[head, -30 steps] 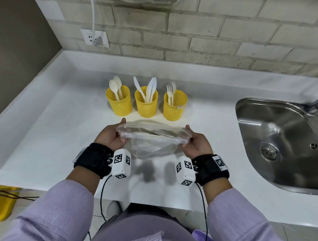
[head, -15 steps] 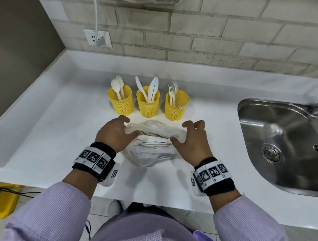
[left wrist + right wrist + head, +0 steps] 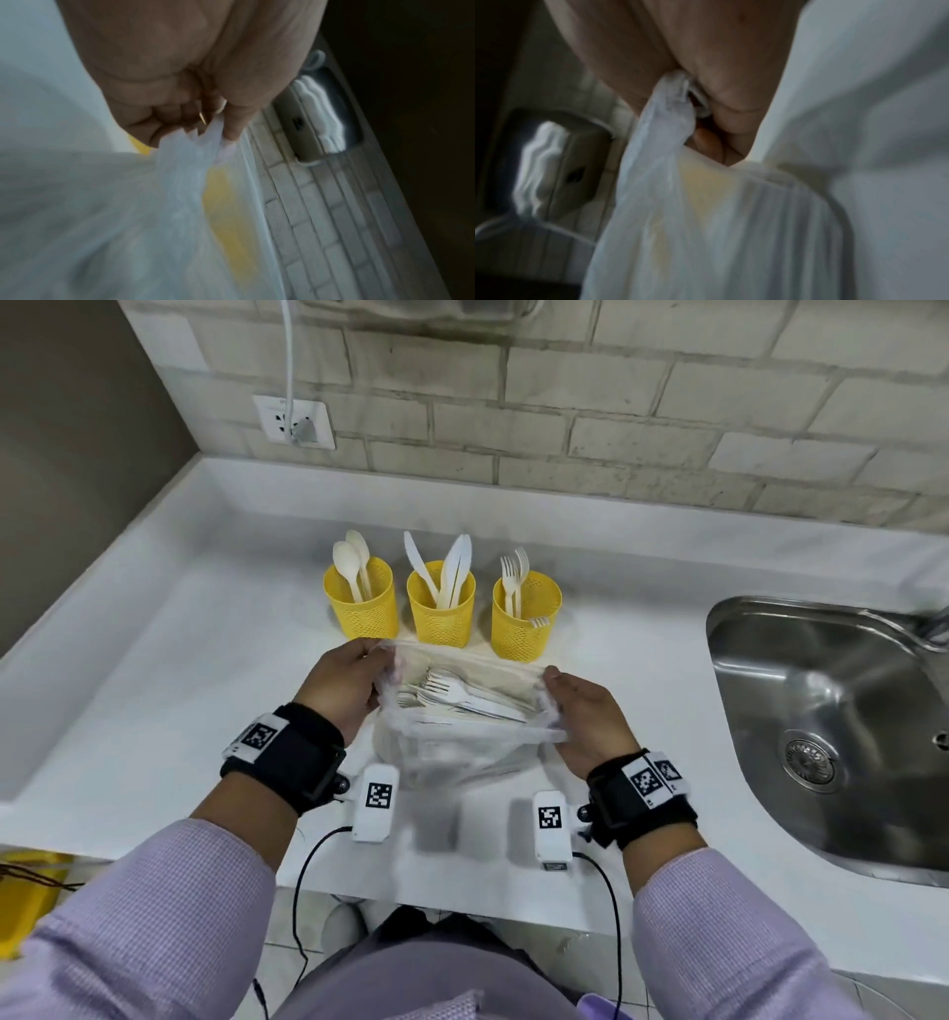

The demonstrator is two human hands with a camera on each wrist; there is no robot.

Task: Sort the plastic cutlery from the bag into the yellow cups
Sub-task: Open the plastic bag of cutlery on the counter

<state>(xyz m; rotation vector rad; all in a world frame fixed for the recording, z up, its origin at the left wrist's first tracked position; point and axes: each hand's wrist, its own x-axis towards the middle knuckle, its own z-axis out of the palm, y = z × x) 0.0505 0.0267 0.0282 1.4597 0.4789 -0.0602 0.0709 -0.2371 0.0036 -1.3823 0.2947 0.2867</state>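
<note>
A clear plastic bag (image 3: 462,747) sits on the white counter, its mouth stretched wide. My left hand (image 3: 349,683) pinches the bag's left rim (image 3: 190,146); my right hand (image 3: 580,711) pinches the right rim (image 3: 670,113). Inside lie several white forks and other cutlery (image 3: 457,693). Behind the bag stand three yellow mesh cups: the left cup (image 3: 363,603) holds spoons, the middle cup (image 3: 440,608) holds knives, the right cup (image 3: 525,618) holds forks. Both wrist views are blurred.
A steel sink (image 3: 832,726) lies to the right. A wall socket (image 3: 295,423) with a white cable sits above the counter's back left. The counter (image 3: 205,660) has a raised rim at left and back.
Both hands turned from palms-down on the bag to pinching its rim and pulled the mouth apart, so the cutlery inside now shows.
</note>
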